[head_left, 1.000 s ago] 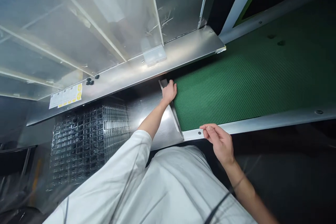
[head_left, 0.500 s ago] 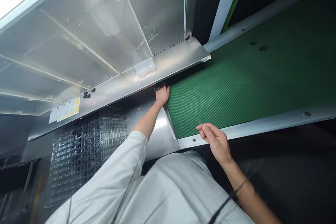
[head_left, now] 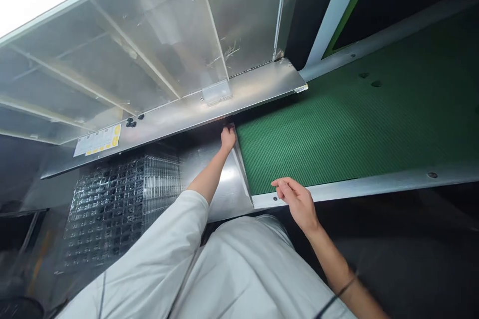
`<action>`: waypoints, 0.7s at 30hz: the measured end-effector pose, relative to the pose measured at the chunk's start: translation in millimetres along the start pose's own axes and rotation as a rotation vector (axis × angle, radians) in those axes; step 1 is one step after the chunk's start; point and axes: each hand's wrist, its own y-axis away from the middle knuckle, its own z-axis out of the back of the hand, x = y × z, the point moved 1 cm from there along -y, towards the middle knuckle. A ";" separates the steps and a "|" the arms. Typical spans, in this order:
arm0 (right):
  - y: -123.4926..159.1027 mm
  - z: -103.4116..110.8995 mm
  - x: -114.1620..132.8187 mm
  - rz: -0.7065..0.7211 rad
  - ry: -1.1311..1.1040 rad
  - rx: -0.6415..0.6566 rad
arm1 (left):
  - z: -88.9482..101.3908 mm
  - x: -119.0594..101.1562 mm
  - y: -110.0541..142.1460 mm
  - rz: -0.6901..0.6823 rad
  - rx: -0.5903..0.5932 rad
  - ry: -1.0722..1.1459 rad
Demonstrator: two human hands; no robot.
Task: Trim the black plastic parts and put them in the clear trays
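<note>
**Both hands working the belt's near edge**

There's the left hand [head_left: 228, 138] up at the top of the steel chute [head_left: 228, 184], wrist bent, fingers curled narrow at its edge, and whether they hold anything I can't tell! The right hand [head_left: 295, 204] hovers just over the steel rail [head_left: 374, 182], fingers loosely parted, holding nothing, tips beside the green belt [head_left: 337, 134], which runs wide to the right. Plastic trays [head_left: 119, 204] sit left of the chute.

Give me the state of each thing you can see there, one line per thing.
Left hand, on the top corner of the steel chute, grip unclear
Right hand, open, fingers above the steel rail
Green conveyor belt, lying flat, motion cannot be told
Clear plastic cover, scratched, down against the steel ledge
Clear plastic trays, stacked below the ledge
Label sheet, stuck on the ledge
</note>
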 end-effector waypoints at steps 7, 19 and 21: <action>1.6 -6.4 -8.0 -0.153 -0.025 0.091 | 41.5 77.1 131.2 0.381 0.069 0.412; -31.3 -115.9 16.3 -0.272 0.089 0.602 | 148.6 244.5 379.8 0.863 -0.546 0.873; -29.1 -137.6 19.3 -0.274 0.127 0.633 | 154.3 267.9 401.4 0.936 -0.676 0.912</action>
